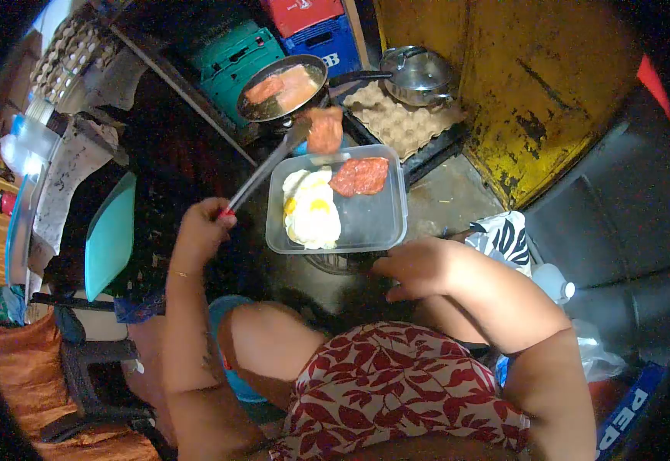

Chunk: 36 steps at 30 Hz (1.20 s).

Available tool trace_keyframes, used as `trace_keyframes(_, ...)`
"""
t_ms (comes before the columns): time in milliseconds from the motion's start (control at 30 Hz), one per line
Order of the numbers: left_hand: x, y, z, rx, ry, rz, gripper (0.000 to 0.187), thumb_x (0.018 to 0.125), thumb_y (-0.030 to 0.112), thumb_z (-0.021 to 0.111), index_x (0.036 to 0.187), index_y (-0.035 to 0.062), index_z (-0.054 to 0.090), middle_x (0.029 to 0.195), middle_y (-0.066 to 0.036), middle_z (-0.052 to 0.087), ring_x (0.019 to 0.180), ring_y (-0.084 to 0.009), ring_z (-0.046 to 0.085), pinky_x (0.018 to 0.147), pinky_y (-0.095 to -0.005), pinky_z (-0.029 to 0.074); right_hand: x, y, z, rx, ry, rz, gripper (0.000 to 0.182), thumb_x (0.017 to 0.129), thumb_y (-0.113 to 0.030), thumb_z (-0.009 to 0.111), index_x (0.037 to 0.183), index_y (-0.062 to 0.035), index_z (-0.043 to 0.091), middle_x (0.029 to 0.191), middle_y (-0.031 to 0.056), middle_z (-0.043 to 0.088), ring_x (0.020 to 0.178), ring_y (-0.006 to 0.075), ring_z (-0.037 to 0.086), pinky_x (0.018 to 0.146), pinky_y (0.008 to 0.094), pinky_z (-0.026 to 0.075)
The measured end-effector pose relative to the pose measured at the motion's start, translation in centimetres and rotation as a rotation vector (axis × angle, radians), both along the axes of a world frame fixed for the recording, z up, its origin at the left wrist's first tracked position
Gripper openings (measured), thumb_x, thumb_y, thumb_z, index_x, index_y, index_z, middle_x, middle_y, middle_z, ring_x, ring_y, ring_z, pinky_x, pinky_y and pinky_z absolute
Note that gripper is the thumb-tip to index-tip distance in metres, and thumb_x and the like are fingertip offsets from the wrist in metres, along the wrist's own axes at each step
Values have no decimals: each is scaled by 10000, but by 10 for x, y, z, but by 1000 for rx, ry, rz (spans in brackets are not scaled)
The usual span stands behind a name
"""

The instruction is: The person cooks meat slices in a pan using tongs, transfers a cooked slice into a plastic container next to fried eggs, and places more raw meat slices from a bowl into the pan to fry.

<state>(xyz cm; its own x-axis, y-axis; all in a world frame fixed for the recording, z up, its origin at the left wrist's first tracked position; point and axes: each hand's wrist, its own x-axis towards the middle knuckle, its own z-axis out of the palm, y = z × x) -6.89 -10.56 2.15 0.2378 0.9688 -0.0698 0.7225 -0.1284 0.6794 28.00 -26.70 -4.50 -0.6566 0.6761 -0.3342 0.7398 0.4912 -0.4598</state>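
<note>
My left hand [210,223] is closed around the red-ended handle of a long metal spatula [262,173]. At the spatula's far end is a browned reddish slice of meat [324,131], blurred, between the pan and the container. A clear plastic container [385,219] holds fried eggs [312,211] on its left side and a reddish meat slice [359,177] at upper right. Just below the container's lower right corner is my right hand [412,270], fingers apart, with nothing visible in it. A frying pan [316,71] behind holds oil and more meat slices [293,86].
Right of the pan, a lidded metal pot [418,75] stands by an egg tray [396,119]. Plastic crates [235,65] are stacked behind. A rusty yellow panel [519,92] borders the right. Egg trays [74,58] and a teal lid-like piece [111,238] lie left.
</note>
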Motion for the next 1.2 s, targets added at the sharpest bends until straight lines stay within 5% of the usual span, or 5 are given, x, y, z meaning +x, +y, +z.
trace_keyframes(167, 11, -25, -36, -124, 101, 29, 214, 843, 66, 720, 1042, -4, 680, 826, -64, 678, 690, -136, 611, 626, -299, 505, 3, -5, -2, 23, -12, -17, 590, 862, -445, 674, 1292, -63, 542, 1099, 215, 649, 1083, 406, 615, 911, 488, 498)
trace_keyframes(433, 90, -47, -76, 21, 462, -86, 229, 855, 214, 693, 1024, 60, 715, 931, -212, 704, 906, -398, 672, 813, -460, 522, 0, -5, 17, -46, -79, 2, 590, 854, -442, 686, 1298, -81, 544, 1109, 210, 649, 1044, 407, 632, 861, 491, 520)
trace_keyframes(700, 120, -62, -73, 48, 540, -223, 253, 843, 209, 690, 1025, 34, 666, 963, -225, 690, 936, -408, 659, 825, -489, 518, -1, -6, 30, -106, -109, -64, 587, 852, -427, 697, 1313, -102, 538, 1149, 212, 643, 1083, 409, 628, 892, 493, 520)
trace_keyframes(967, 61, -35, -19, 371, 233, 88, 258, 818, 150, 731, 1051, 49, 685, 952, -207, 689, 902, -389, 660, 782, -463, 527, -5, -4, 28, -108, -182, -70, 588, 857, -424, 695, 1331, -116, 535, 1155, 211, 641, 1075, 403, 632, 884, 490, 527)
trace_keyframes(1200, 46, 48, 21, 645, 788, 252, 145, 867, 165, 641, 971, 65, 663, 954, -152, 674, 890, -369, 676, 742, -474, 553, 1, -4, 2, -214, -39, -179, 619, 847, -432, 699, 1356, -126, 530, 1158, 207, 636, 1066, 397, 627, 897, 468, 524)
